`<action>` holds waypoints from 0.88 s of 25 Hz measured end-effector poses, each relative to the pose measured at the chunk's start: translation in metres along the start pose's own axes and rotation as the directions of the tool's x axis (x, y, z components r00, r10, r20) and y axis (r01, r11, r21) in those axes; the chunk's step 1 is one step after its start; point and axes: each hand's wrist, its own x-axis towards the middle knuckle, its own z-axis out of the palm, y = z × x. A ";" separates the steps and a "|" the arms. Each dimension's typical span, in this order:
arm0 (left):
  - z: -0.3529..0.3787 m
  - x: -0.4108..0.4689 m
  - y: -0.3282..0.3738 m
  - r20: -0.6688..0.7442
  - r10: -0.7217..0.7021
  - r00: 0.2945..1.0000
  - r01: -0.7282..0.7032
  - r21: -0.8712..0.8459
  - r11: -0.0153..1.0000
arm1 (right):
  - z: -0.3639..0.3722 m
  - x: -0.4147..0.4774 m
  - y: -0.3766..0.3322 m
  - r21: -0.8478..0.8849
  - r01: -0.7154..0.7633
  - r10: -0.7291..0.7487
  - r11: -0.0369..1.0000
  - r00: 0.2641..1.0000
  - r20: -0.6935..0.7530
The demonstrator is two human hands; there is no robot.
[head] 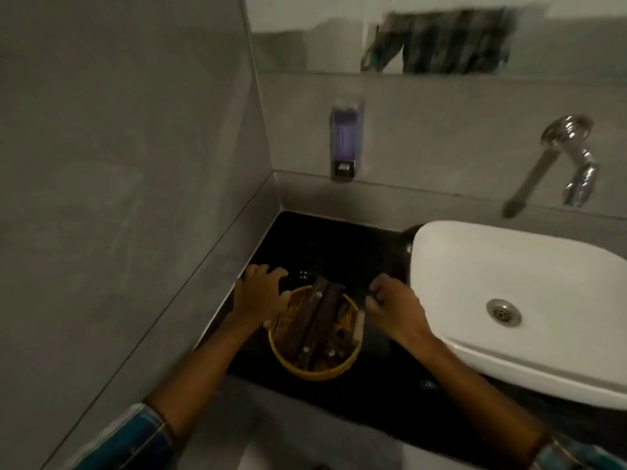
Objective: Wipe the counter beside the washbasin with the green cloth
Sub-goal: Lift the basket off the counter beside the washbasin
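Grey-tiled washroom corner, black bench [339,245] left of washbasin [509,286]. Left hand [259,295] and right hand [395,308] flank yellow basket [314,366], each grip loosely curled at the rim, not clearly clasping. Green cloth not visible. Wiping not begun; basket likely needs shifting first.

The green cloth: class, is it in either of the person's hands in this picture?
No: the left hand and right hand are both at the rim of the yellow basket on the black counter, and no cloth shows.
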 end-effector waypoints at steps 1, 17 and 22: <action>0.008 -0.008 -0.013 0.069 -0.057 0.996 0.058 -0.023 0.998 | 0.017 -0.005 0.004 -0.038 -0.068 0.072 0.997 0.991 0.117; 0.077 -0.089 0.035 0.207 0.042 0.978 0.087 -0.575 0.813 | 0.028 -0.123 0.094 0.382 -0.228 0.287 0.896 0.952 -0.105; 0.106 -0.112 0.075 0.229 -0.016 0.973 0.136 -0.519 0.844 | 0.013 -0.144 0.123 0.357 -0.240 0.272 0.903 0.961 -0.042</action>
